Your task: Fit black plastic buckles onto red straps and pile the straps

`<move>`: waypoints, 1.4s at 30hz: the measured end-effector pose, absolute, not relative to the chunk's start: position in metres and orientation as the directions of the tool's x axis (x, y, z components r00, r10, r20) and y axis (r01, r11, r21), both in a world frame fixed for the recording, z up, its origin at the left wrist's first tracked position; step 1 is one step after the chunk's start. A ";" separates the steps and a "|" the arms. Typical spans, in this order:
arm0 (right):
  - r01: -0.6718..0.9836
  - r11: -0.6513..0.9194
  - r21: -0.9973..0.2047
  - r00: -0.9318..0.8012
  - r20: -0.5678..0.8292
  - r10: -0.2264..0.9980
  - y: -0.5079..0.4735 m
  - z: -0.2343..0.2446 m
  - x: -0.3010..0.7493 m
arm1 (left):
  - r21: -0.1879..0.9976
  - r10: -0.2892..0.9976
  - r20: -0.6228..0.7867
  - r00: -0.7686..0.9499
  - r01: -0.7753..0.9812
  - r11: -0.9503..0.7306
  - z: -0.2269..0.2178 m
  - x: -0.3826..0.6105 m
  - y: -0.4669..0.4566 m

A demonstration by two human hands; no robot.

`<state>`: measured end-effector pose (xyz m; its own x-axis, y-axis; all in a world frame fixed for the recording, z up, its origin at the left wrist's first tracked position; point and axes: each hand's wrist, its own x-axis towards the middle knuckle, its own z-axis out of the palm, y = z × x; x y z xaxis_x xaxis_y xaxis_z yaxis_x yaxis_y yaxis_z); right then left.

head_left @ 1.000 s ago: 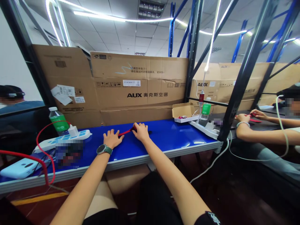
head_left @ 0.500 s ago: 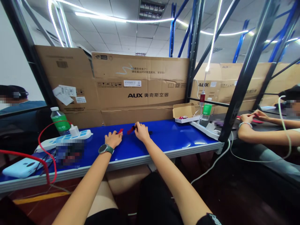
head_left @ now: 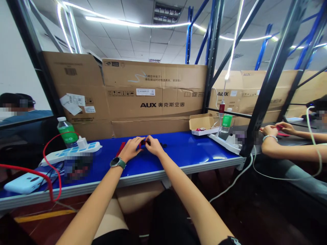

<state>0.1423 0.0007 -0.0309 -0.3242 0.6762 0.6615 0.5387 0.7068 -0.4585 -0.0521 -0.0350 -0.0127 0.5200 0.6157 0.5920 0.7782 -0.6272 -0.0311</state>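
My left hand [head_left: 131, 148], with a watch on its wrist, and my right hand [head_left: 154, 146] meet over the blue table. Between their fingertips is a small red-and-black piece [head_left: 143, 143], mostly covered by the fingers, so its kind cannot be made out. Both hands are closed on it, thumbs and fingers pinched. A flat red strip [head_left: 121, 149] lies on the table just left of my left hand. Beyond my right hand, small black bits [head_left: 164, 145] show on the tabletop, partly hidden.
An open cardboard box [head_left: 203, 125] with small red items stands at the back right, near a power strip [head_left: 226, 143]. On the left are a green-labelled bottle [head_left: 66, 132], another power strip [head_left: 74, 152] and a light-blue device [head_left: 25, 182]. A co-worker's hands [head_left: 277, 130] are at right.
My left hand has moved right to join my right hand at the red-and-black piece. The red strip under its fingers now lies to its left. The view has shifted slightly.
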 end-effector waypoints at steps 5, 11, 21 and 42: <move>0.512 0.711 -0.482 -0.380 0.615 0.691 0.000 -0.029 0.141 | 0.023 0.593 0.602 0.535 0.730 -0.683 -0.015 -0.050 -0.030; 0.640 0.647 -0.415 -0.341 0.601 0.723 -0.001 -0.029 0.140 | 0.074 0.585 0.612 0.532 0.698 -0.713 -0.020 -0.058 -0.026; 0.589 0.622 -0.516 -0.316 0.562 0.764 0.014 -0.027 0.141 | 0.405 0.661 0.692 0.289 0.602 -0.688 -0.024 -0.054 -0.024; 0.240 0.601 -0.762 -0.323 0.521 0.790 0.018 -0.029 0.148 | 0.580 0.752 0.612 0.245 0.507 -0.637 -0.024 -0.058 -0.027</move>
